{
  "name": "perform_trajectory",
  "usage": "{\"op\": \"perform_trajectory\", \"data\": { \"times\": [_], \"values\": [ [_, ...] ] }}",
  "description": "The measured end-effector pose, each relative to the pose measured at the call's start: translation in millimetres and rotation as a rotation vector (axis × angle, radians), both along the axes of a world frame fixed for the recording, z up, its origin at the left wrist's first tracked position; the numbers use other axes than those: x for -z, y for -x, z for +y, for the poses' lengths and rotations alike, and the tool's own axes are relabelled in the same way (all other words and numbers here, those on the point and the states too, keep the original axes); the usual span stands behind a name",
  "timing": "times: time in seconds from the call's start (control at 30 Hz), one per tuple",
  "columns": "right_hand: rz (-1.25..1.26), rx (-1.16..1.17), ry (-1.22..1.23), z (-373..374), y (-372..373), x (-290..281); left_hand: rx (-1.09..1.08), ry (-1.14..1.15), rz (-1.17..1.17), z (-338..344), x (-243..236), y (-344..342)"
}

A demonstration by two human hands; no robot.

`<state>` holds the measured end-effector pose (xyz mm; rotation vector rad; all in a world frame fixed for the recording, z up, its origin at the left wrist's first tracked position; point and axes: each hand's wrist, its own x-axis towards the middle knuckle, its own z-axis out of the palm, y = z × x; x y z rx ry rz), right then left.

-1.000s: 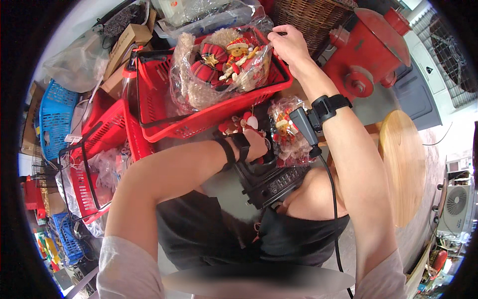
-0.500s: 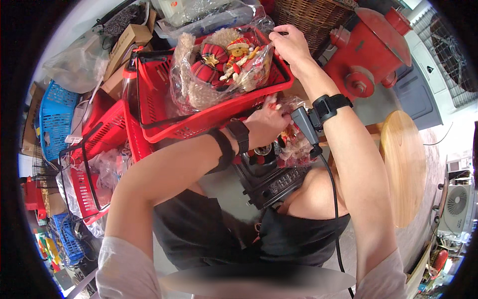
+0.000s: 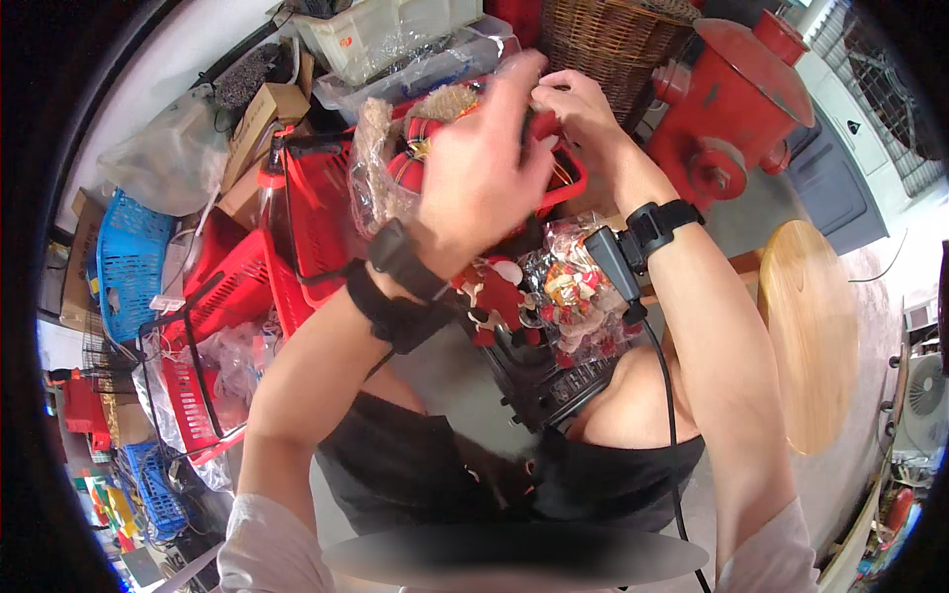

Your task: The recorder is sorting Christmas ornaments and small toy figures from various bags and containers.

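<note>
Left grip (image 3: 489,168) of yours, blurred, is reached over the near side of a red basket (image 3: 316,227), its thumb spread from its fingers; something dark red shows in the gap, though you cannot tell whether it is held or lies behind. Your right grip (image 3: 575,107), just to the right, has its fingers curled in toward the left one at the basket's right end; what they close on, if anything, is hidden. Partly covered by your left grip, and extending to its left, a fuzzy beige ring (image 3: 371,148) in clear plastic lies in the basket, with a red plaid bow (image 3: 405,176) beside it. Nearer to you than both grips, note a clear bag of small figures (image 3: 583,287) and, just to its left, red and white ornaments (image 3: 499,301), both at a black plastic object (image 3: 529,381) by your knee. Beyond your right grip stands a wicker basket (image 3: 603,64); to its right, a red metal vessel (image 3: 732,99). Farther right and nearer you is a round wooden board (image 3: 811,336).
</note>
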<state>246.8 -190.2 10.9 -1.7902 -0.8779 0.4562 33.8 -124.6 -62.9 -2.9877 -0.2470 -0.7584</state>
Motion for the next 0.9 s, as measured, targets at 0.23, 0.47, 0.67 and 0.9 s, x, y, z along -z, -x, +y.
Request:
{"op": "perform_trajectory", "data": {
  "times": [0.23,0.47,0.67,0.9],
  "values": [
    [0.011,0.111,-0.031,15,8,14,-0.103,-0.077,-0.207,65,-52,18],
    [-0.023,0.120,-0.027,18,-1,21,-0.137,-0.060,-0.204,57,-65,5],
    [0.052,0.043,-0.024,9,11,7,-0.029,0.080,0.224,69,-38,17],
    [0.054,0.102,0.015,9,22,6,-0.313,0.035,0.209,65,-14,-14]
  ]
}}
